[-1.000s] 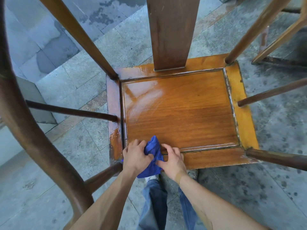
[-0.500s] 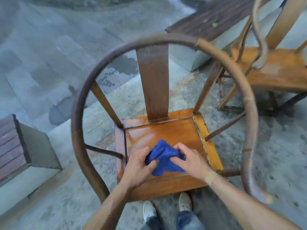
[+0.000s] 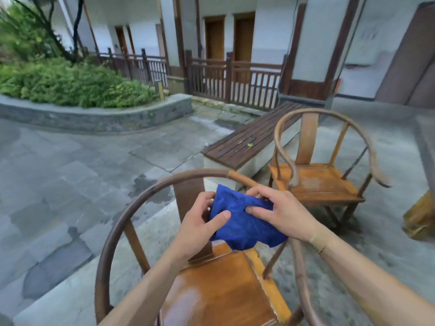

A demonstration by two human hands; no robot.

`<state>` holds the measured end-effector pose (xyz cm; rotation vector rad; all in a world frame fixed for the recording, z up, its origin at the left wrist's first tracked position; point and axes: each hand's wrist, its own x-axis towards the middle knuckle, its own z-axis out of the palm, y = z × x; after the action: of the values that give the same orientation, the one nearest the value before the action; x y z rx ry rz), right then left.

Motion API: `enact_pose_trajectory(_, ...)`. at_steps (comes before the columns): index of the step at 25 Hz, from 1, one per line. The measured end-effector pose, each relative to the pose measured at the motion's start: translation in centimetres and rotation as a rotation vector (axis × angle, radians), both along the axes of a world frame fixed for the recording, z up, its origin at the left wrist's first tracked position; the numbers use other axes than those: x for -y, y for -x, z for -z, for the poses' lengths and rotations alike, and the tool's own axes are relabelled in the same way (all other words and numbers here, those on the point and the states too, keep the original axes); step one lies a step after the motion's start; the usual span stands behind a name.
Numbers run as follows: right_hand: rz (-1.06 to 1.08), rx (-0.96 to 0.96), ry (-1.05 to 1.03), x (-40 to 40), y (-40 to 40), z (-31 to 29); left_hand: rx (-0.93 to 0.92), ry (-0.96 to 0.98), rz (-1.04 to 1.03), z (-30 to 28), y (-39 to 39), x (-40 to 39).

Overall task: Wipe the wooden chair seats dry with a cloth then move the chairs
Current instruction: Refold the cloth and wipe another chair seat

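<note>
Blue cloth held up over the near chair, both hands on it

The left hand (image 3: 200,222) and right hand (image 3: 280,212) pinch the limp blue cloth (image 3: 242,222) between thumb and curled fingers, above the near chair (image 3: 221,285) seat's far edge. Soft and light, it bunches easily. The second chair (image 3: 317,177) looks rigid and heavy; probably best gripped by its curved rail.
</note>
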<state>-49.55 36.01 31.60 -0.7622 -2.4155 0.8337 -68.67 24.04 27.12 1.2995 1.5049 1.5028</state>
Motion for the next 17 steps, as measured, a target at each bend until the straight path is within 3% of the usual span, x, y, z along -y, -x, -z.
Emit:
enact_pose_trajectory(4,0.035,0.017,0.013,0.6,-4.4,-2.8,0.048,-0.044,0.160,-2.4,-2.4,-2.7)
enact_pose_trajectory(8,0.057,0.052,0.264,1.2,-11.0,-3.5,0.078,-0.126,0.287,-3.2,-7.9,-6.1)
enact_pose_trajectory(12,0.390,0.006,0.193,1.7,-18.9,-3.0,0.092,-0.135,0.448,-3.8,-14.4,-9.2)
enact_pose_trajectory(17,0.717,-0.303,0.187,1.3,-29.4,-2.7,0.041,-0.110,0.586,-3.9,-24.5,-13.5)
